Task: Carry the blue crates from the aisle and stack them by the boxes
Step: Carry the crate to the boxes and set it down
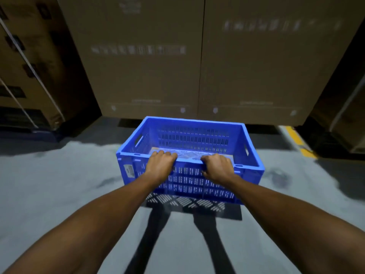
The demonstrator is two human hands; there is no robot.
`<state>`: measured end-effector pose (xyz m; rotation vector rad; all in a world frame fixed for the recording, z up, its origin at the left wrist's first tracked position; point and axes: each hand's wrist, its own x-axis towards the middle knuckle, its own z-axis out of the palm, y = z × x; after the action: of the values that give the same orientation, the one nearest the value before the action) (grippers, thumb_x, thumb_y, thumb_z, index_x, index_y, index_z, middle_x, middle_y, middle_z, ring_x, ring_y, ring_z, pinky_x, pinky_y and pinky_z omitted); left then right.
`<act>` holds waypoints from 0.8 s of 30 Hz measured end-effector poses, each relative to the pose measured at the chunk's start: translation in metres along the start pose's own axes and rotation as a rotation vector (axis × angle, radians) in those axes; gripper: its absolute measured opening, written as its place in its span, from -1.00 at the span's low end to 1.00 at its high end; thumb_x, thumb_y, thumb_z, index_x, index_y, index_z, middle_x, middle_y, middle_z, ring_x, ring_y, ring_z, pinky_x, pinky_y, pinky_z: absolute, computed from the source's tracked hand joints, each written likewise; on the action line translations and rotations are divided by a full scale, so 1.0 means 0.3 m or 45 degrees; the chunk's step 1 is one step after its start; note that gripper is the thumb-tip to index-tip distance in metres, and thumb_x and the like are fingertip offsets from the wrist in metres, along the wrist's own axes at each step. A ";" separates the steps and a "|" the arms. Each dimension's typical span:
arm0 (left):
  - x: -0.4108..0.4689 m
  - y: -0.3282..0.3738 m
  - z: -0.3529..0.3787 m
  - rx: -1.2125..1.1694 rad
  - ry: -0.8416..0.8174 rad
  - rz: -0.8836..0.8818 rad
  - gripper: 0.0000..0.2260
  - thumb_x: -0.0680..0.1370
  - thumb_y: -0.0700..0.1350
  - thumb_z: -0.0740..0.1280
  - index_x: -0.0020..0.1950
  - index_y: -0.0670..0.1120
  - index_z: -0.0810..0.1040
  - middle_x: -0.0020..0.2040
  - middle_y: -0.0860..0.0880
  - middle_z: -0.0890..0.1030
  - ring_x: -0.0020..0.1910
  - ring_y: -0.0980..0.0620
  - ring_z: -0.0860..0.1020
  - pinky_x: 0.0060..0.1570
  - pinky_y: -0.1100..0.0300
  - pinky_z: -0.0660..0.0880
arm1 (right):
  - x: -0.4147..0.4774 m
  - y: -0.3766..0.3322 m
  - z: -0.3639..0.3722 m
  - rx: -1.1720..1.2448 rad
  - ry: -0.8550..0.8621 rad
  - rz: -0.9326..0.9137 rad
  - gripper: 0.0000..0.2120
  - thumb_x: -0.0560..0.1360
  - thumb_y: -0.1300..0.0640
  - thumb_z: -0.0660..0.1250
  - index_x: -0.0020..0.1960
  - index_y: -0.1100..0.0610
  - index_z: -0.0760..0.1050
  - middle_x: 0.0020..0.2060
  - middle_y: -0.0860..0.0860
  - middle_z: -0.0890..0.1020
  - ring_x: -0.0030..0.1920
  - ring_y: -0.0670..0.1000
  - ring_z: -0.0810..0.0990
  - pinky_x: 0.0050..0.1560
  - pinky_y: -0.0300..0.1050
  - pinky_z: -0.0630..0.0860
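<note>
Now we've got the crate (189,155) out in front of us, both hands clamped on its near long rim: left hand (161,165) toward the left end, right hand (217,167) toward the right, fingers curled over the edge into the inside. Each grip is closed on that rim, set about evenly either side of centre. The crate looks empty, and its shadow on the floor (49,184) sits just under the near wall, so we judge it is held a little off the ground or just coming down; we cannot tell which. Its long axis runs left to right, parallel to the boxes (197,66) dead ahead, and the far wall sits near their base. So the move ahead is straight forward and down, away from us, neither hand nearer. No other crate shows here to stack on.
</note>
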<state>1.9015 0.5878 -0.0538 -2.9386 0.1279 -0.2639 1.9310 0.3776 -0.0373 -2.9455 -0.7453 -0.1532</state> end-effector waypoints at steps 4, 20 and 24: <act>-0.023 0.033 0.120 -0.002 -0.064 -0.010 -0.82 0.54 -0.11 0.34 0.12 -0.07 0.46 0.07 -0.12 0.59 0.09 -0.19 0.51 0.04 -0.03 0.37 | -0.021 0.016 0.139 0.028 -0.045 0.024 -0.81 0.46 0.04 0.39 0.06 0.03 0.57 -0.10 0.07 0.67 -0.06 0.16 0.64 -0.11 -0.02 0.56; 0.009 0.068 0.323 -0.065 -0.205 -0.075 -0.70 0.51 -0.16 0.33 0.20 -0.02 0.37 0.17 -0.11 0.53 0.19 -0.18 0.46 0.14 -0.08 0.33 | 0.054 0.082 0.359 0.002 -0.144 -0.009 -0.84 0.50 -0.03 0.34 0.02 0.01 0.50 -0.14 0.01 0.65 -0.09 0.12 0.63 -0.10 -0.05 0.54; 0.015 0.050 0.317 -0.125 -0.230 0.001 -0.64 0.54 0.13 0.31 0.23 -0.02 0.37 0.22 -0.07 0.48 0.24 -0.15 0.39 0.21 -0.10 0.29 | 0.055 0.075 0.358 0.000 -0.165 -0.008 -0.72 0.50 -0.18 0.32 0.05 0.01 0.50 -0.13 0.00 0.66 -0.09 0.08 0.62 -0.08 -0.06 0.51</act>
<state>1.9224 0.5897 -0.1480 -3.0415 0.1193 0.0089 1.9642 0.3784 -0.1432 -2.9763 -0.7704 0.0375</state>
